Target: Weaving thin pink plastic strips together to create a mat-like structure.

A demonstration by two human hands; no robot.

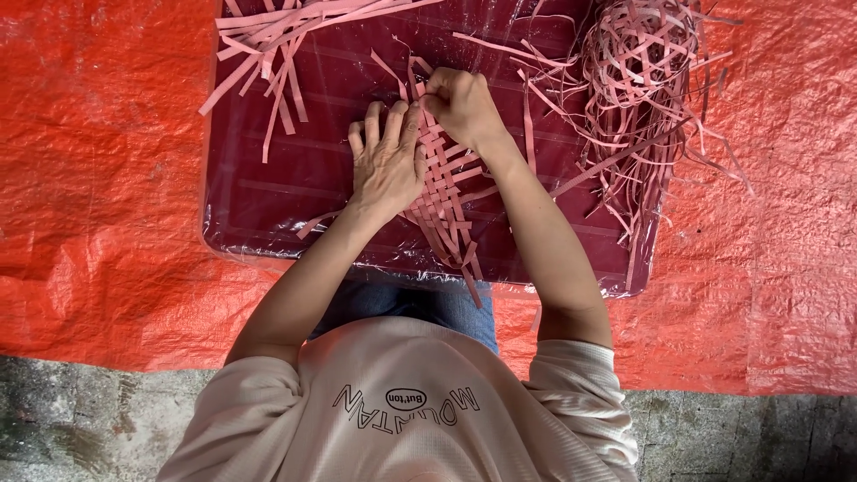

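Observation:
A small woven mat of pink strips [446, 201] lies on a dark red board [286, 178] wrapped in clear plastic. My left hand [386, 161] rests flat on the mat's left side, fingers spread, pressing it down. My right hand [460, 105] is closed at the mat's far end, pinching a pink strip [412, 71] that sticks up from the weave. Loose strip ends fan out from the mat's near edge toward my lap.
A bundle of loose pink strips [268, 40] lies at the board's far left. A tangled heap of pink strips [638, 80] sits at the far right, trailing off the board. Orange-red tarpaulin [98, 178] covers the ground; bare concrete [80, 424] shows at the near edge.

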